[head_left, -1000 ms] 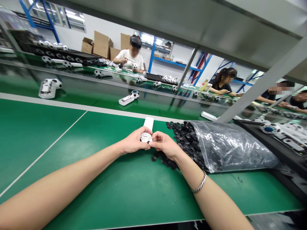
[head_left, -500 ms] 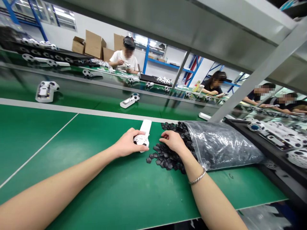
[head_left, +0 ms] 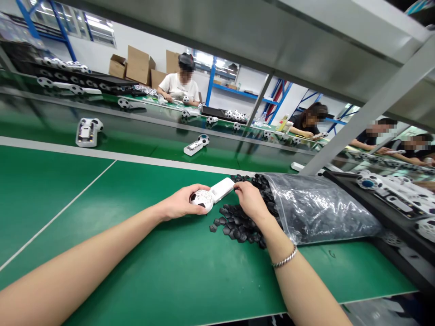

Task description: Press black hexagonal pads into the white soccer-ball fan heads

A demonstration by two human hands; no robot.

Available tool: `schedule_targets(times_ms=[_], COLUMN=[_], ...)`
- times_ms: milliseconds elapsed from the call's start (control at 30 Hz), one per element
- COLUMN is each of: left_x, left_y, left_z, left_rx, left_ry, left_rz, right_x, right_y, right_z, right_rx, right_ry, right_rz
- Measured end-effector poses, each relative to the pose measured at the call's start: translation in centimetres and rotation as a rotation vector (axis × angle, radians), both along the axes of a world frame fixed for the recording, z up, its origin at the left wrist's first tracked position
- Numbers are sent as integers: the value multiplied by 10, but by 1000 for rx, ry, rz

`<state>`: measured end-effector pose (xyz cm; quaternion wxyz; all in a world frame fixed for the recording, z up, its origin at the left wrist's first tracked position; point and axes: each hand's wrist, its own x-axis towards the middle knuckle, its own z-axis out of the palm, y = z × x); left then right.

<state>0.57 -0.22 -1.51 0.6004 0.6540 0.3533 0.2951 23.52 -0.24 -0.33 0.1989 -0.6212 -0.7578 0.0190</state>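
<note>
My left hand point(head_left: 185, 202) is closed around the soccer-ball-patterned round head of a white device point(head_left: 201, 200), its thumb below and fingers above. The device's white handle point(head_left: 222, 189) points up and to the right. Some patches on the ball are black; much of its face is plain white openwork. By the end of the handle, my right hand point(head_left: 250, 199) is closed in a pinch; a dark speck shows at its fingertips, too small to name. Black pentagon pieces point(head_left: 238, 222) lie in a heap under and beside this hand, spilling from a clear plastic bag point(head_left: 316, 208).
Behind the green table point(head_left: 136, 271) runs a belt carrying soccer-ball devices point(head_left: 197, 145). A black tray point(head_left: 384, 199) of similar devices stands at right. A slanted metal post point(head_left: 356, 115) and an overhead shelf point(head_left: 238, 31) frame the space. Several co-workers sit across the belt.
The device in my left hand has swung its handle to the right. My right hand's fingertips have come together beside the handle's end. Devices on the belt have shifted right in view.
</note>
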Motion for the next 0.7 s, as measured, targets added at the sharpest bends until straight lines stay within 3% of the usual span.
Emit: schedule_targets(times_ms=[200,467,700], left_x=[-10,-13,-1], left_y=[5,9,3], left_z=[8,8,0], left_rx=[26,61,259], left_ry=[44,81,273], left_rz=[-93,-99,143], right_x=[-20,-30,-33], right_y=[-12,-20,-22], right_z=[5,4,0], right_rx=[-23,33,102], right_ry=[440,375,263], right_rz=[393,545,618])
